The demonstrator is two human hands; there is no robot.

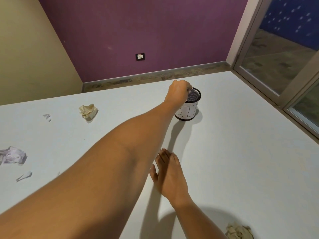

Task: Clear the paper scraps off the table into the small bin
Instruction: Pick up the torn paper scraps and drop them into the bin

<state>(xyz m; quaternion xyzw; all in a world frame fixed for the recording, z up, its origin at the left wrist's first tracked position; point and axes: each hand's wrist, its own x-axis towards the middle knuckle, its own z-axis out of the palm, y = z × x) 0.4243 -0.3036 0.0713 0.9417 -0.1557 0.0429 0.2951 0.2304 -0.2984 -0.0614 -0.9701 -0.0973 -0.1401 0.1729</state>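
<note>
Desk (pixel 241 135): one. Bin (pixel 187 112): one, on the desk. Crumpled paper balls on the desk: three, namely a cream ball (pixel 88 111), a white ball (pixel 13 156) and a brown ball (pixel 239 231). Small flat scraps: two, a far scrap (pixel 47 117) and a near scrap (pixel 24 175). A possible third sliver beside the near scrap is too small to confirm. Paper items counted with certainty: five. Hands: two, the left hand (pixel 178 89) and the right hand (pixel 170 173). Wall socket (pixel 140 56): one.
</note>
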